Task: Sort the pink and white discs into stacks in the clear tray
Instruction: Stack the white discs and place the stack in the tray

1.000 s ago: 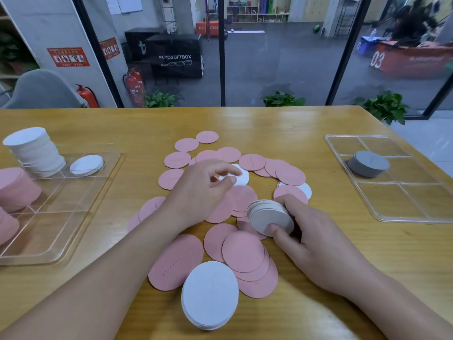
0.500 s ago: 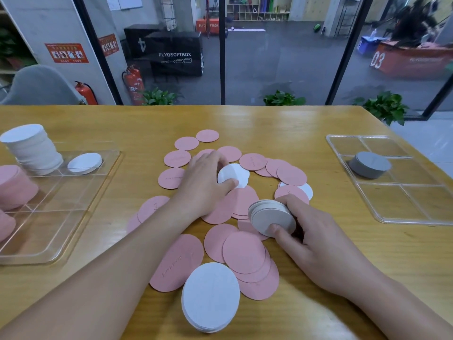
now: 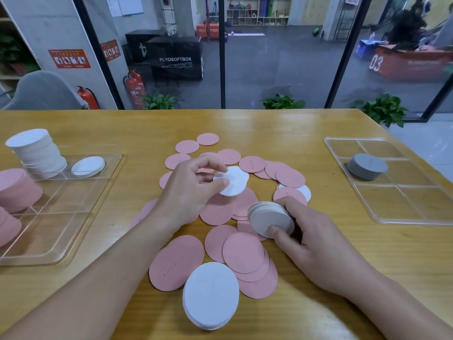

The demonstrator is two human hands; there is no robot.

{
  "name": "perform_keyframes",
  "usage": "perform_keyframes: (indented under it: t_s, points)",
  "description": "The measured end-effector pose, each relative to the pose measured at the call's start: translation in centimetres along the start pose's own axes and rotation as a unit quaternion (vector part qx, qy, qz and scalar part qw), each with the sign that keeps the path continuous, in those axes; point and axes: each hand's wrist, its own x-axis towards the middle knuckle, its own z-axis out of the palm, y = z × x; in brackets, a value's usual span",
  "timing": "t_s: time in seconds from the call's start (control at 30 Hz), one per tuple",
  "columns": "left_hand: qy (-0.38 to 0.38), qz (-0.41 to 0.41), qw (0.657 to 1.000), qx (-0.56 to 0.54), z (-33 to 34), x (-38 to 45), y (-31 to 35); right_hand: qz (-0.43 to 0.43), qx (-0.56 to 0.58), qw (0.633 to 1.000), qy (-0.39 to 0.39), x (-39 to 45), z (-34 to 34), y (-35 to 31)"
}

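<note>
Discs are gathered for stacking: one white disc (image 3: 232, 181) is pinched by the left hand (image 3: 188, 195) (lifted clear), a small pile (image 3: 269, 219) gripped by the right hand (image 3: 316, 244).

Both forearms bare to frame edge, no sleeves in view; left hand (image 3: 188, 192) and right hand (image 3: 316, 244) bare, short nails.

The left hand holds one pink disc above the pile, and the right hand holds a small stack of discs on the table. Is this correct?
Not quite. The head view shows that the disc in the left hand is white, not pink. The rest is right: it is held above the pile, and the right hand holds a small stack on the table.
</note>
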Motion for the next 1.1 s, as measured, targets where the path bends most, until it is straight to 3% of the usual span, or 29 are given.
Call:
perform_keyframes:
  t_s: [0.33, 0.7, 0.9, 1.0, 1.1]
  points:
    - [-0.011, 0.011, 1.0, -0.008, 0.3, -0.2, 0.2, 0.004, 0.0, 1.0, 0.001, 0.0, 0.1, 0.1]
    - [-0.142, 0.087, 0.986, 0.011, 1.1, -1.6, 2.2, 0.01, 0.004, 1.0, 0.013, 0.0, 0.1, 0.4]
    - [-0.212, 0.053, 0.975, -0.046, 2.4, -2.1, 1.9, 0.013, -0.003, 1.0, 0.016, 0.0, 0.1, 0.2]
    - [-0.17, 0.072, 0.983, -0.011, 1.9, -1.5, 1.3, 0.016, -0.009, 1.0, 0.002, 0.1, 0.2, 0.3]
    - [-0.072, 0.095, 0.984, 0.135, 1.3, 0.0, 0.0, 0.012, -0.004, 1.0, -0.003, 0.1, 0.2, 0.3]
